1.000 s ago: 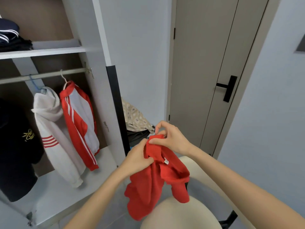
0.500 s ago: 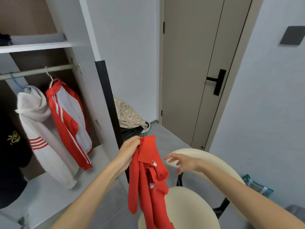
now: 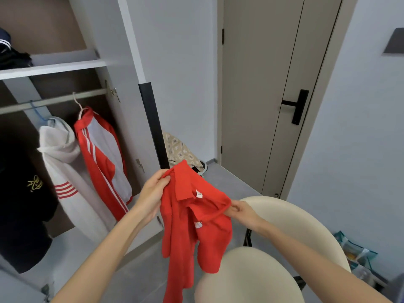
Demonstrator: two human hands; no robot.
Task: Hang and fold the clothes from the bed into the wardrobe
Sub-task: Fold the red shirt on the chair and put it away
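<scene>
A red collared shirt [image 3: 192, 219] hangs in front of me, held up between both hands. My left hand [image 3: 153, 193] grips its upper left edge by the collar. My right hand [image 3: 242, 213] pinches the fabric at the right side of the neck opening. The open wardrobe [image 3: 122, 62] stands to the left. On its rail [image 3: 54, 101] hang a white hoodie [image 3: 63, 162], a red and white jacket [image 3: 102, 158] and a dark garment [image 3: 19, 193]. Folded dark clothes [image 3: 11, 55] lie on the upper shelf.
A cream chair [image 3: 284, 237] stands just below and right of the shirt. A laundry basket [image 3: 185, 158] with patterned cloth sits by the wall behind the black wardrobe door edge [image 3: 153, 127]. The closed room door [image 3: 273, 95] is ahead, and a bag [image 3: 354, 252] lies low right.
My right hand let go of the shirt, then came back and took hold at the neck opening. The shirt now spreads between both hands.
</scene>
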